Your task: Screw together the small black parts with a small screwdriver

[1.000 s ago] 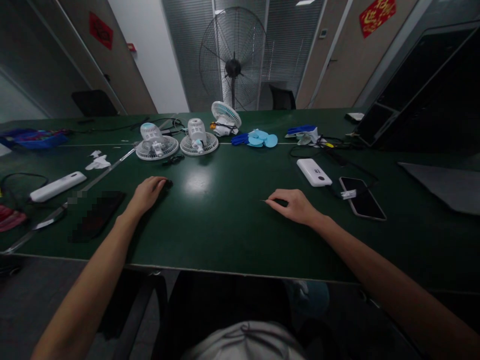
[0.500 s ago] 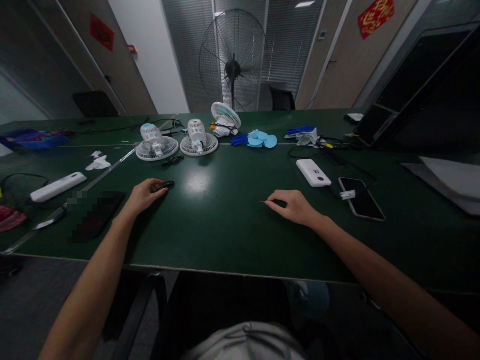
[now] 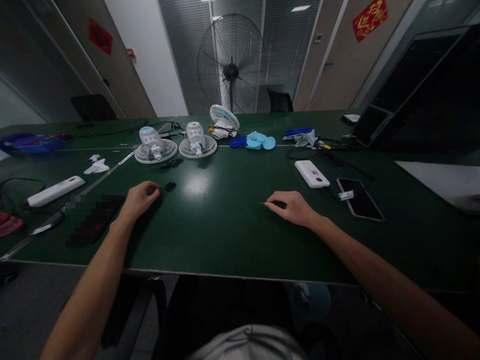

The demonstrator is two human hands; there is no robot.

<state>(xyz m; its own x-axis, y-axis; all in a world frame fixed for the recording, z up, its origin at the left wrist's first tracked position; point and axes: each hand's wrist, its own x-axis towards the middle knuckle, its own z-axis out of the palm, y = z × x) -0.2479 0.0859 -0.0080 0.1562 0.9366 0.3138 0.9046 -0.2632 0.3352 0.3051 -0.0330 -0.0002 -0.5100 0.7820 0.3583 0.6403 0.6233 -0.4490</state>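
Note:
My left hand [image 3: 139, 198] rests on the dark green table [image 3: 225, 225] with its fingers curled, and a small black part [image 3: 170, 186] lies just past the fingertips; whether they hold anything is hidden. My right hand [image 3: 294, 207] lies to the right, fingers pinched on a thin dark tool [image 3: 273, 203] whose fine tip points left. Further back stand three small white clip fans [image 3: 197, 140], face down or tilted, beside loose light-blue fan blades [image 3: 260, 142].
A white power bank [image 3: 312, 173] with a cable and a black phone [image 3: 360, 199] lie right of my right hand. A long metal rod [image 3: 67, 200], a white bar-shaped device [image 3: 55, 190] and a blurred dark patch lie left. A large floor fan [image 3: 230, 60] stands behind.
My left hand has drawn back toward me and uncovered the small black part it lay over. My right hand stays put. A pale sheet has appeared at the far right.

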